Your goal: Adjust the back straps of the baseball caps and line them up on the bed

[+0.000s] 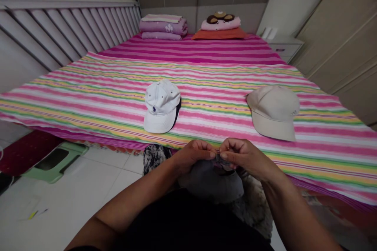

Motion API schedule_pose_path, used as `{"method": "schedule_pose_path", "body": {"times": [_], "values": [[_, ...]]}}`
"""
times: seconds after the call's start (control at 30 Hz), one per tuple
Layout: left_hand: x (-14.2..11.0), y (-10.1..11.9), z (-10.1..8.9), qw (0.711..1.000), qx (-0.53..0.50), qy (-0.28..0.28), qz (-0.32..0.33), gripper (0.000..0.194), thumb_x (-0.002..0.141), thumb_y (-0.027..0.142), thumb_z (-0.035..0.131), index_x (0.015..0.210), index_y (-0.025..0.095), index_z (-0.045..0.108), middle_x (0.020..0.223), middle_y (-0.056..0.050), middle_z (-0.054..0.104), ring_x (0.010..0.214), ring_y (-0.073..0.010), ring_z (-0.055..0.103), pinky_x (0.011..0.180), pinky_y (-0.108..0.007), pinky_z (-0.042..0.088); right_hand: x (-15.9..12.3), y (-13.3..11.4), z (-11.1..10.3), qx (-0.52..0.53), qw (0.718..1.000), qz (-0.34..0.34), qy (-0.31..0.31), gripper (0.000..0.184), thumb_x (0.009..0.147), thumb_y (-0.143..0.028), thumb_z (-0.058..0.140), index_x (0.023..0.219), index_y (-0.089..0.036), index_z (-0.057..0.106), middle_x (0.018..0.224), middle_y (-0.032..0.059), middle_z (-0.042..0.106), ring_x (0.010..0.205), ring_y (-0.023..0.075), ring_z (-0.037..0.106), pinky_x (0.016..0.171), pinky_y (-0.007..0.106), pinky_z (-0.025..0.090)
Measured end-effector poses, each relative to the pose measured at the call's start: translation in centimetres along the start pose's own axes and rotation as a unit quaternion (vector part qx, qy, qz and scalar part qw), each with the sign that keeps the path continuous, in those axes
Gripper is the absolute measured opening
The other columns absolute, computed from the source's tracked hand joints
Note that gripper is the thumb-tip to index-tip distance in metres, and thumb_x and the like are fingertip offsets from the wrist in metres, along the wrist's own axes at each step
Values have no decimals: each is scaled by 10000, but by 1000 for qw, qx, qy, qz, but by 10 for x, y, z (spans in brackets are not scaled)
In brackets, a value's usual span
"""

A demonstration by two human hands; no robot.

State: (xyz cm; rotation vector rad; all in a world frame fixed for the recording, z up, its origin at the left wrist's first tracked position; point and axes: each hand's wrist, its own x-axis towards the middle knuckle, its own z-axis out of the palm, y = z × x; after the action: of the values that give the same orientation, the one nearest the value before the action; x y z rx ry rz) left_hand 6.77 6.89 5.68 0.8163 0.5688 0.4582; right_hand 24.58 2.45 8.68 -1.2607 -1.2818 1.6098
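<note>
In my lap rests a dark grey cap (210, 183), dim in shadow. My left hand (196, 156) pinches the cap's back strap between thumb and fingers. Close beside it, my right hand (246, 157) also has its thumb and fingertips closed on the strap. The fastening between the fingertips is too small and dark to make out. On the bed ahead, to the left, lies a white baseball cap (161, 104) with a small dark logo, its brim towards me. A beige cap (273, 110) lies farther right, brim also facing me.
The bed has a striped sheet (206, 86). Folded purple bedding (163, 27) and a pink-and-orange stack (219, 29) stand by the headboard (176, 4). A railing (88, 23) runs along the left. A green stool (59, 164) is on the tiled floor; a nightstand (284, 49) stands back right.
</note>
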Motion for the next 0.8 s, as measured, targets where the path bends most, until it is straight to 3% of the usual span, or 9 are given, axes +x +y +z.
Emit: {"method": "schedule_pose_path", "body": {"times": [0.2,0.63,0.7,0.73,0.8], "values": [[1,0,-1,999,-21,19,17,249,550,266,743,702,92,650,601,-37,632,478,-91,523,510,-217,383,-8,0,5,-59,990,-71,107,293,684,-393,658,852,-182,545,540,-45,473,473,88,407,432,216,300],[1,-1,0,999,-29,8,23,201,551,221,738,678,80,671,581,-37,636,474,-80,527,501,-196,375,-4,-1,15,-81,988,-100,87,186,722,-343,600,664,-181,529,610,-12,494,484,94,395,438,236,301],[2,-2,-1,999,-31,11,29,210,555,226,737,694,83,674,598,-43,641,490,-90,538,519,-207,386,-6,0,16,-157,967,-149,134,141,753,-329,572,736,-190,561,678,17,538,546,127,468,473,259,359],[2,-2,-2,999,-33,14,33,215,557,229,736,703,84,675,605,-46,643,500,-96,543,527,-213,391,-7,1,17,-211,943,-189,175,128,758,-320,571,789,-195,573,752,42,567,627,156,517,524,282,399],[3,-4,-2,998,-39,21,39,221,561,232,735,712,83,674,614,-52,645,510,-104,548,540,-222,396,-10,3,20,-339,858,-282,262,147,748,-297,594,861,-205,578,925,90,588,825,217,555,657,339,443]]}}
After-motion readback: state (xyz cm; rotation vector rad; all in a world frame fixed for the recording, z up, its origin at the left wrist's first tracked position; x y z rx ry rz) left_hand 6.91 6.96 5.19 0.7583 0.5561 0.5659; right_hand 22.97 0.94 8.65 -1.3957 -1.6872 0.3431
